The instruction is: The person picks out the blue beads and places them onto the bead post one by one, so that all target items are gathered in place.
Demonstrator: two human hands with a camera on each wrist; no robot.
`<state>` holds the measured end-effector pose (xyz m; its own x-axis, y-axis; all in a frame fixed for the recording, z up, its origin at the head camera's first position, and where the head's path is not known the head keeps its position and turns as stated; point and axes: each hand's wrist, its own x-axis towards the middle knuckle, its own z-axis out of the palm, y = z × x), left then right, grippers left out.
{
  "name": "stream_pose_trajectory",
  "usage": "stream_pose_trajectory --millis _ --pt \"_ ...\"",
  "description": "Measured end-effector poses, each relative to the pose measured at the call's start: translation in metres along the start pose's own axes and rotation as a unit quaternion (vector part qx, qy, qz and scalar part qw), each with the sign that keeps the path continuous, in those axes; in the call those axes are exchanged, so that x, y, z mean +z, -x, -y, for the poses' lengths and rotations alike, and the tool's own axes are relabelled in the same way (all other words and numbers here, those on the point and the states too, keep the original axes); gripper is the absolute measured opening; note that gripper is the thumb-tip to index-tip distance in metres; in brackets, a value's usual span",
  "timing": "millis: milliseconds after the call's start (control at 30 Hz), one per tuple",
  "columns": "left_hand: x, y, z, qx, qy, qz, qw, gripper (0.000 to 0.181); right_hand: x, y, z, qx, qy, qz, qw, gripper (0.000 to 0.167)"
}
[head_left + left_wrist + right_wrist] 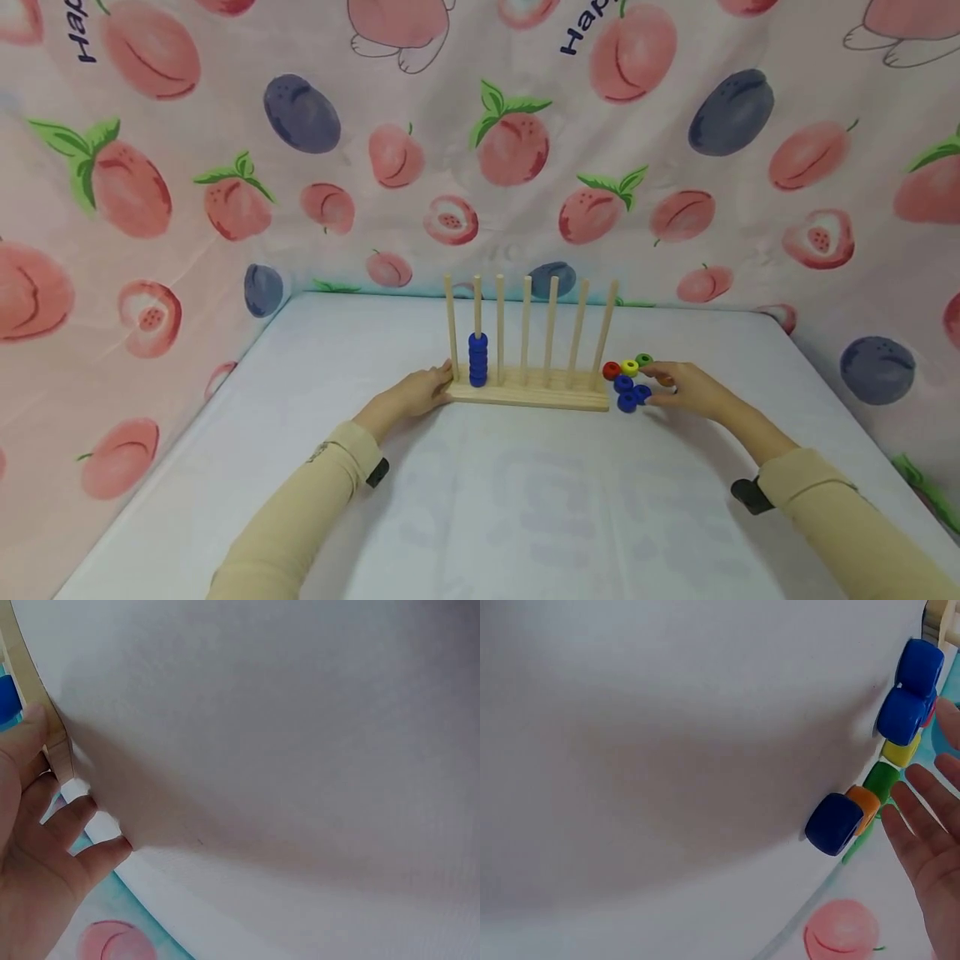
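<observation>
Left hand (423, 392) pinches 7-peg rack (540, 400), 1 blue stack (477, 362) on. Right hand (693, 390), fingers apart, by 8 loose beads (623, 385): 4 blue, 1 each red/yellow/green/orange.

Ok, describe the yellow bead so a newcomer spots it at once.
Find the wooden peg rack on the white table. Past its right-hand end, the yellow bead lies between a red bead and a green bead. It's the only yellow bead there.
</observation>
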<state>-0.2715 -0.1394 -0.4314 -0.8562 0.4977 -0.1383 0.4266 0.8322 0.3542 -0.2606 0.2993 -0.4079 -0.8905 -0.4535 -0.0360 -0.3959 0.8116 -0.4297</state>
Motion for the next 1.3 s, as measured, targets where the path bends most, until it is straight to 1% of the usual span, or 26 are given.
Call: stream_pose_trajectory --millis 133,233,433,633,967,1200,1300 --pt "0.002 -0.001 -0.001 -0.006 0.014 0.007 0.9999 0.057 0.001 0.0 0.0 0.01 0.005 0.0 0.9999 0.046" --pt "0.004 -0.003 -0.002 -0.005 0.02 0.009 0.9997 0.057 0.002 0.001 -0.001 0.013 0.003 0.003 0.9999 0.041" --pt "0.005 -0.003 -0.005 -0.008 0.018 0.007 0.9998 0.058 0.005 -0.002 -0.004 0.02 0.009 0.018 0.9996 0.034" --pt "0.005 -0.001 -0.001 -0.01 0.011 0.007 0.9999 0.056 0.011 -0.008 0.001 0.021 0.031 0.027 0.999 0.028" --pt "-0.003 -0.002 0.002 -0.001 -0.006 -0.002 1.0 0.053 0.008 -0.013 0.006 0.016 0.031 0.014 0.9993 0.025" --pt "-0.003 -0.002 0.001 -0.008 0.009 0.007 0.9999 0.054 0.007 -0.01 0.006 0.019 0.019 0.002 0.9996 0.026" --pt "-0.003 -0.002 0.0 -0.013 0.014 0.009 0.9998 0.056 0.007 -0.007 0.008 0.009 0.015 0.0 0.9998 0.027"
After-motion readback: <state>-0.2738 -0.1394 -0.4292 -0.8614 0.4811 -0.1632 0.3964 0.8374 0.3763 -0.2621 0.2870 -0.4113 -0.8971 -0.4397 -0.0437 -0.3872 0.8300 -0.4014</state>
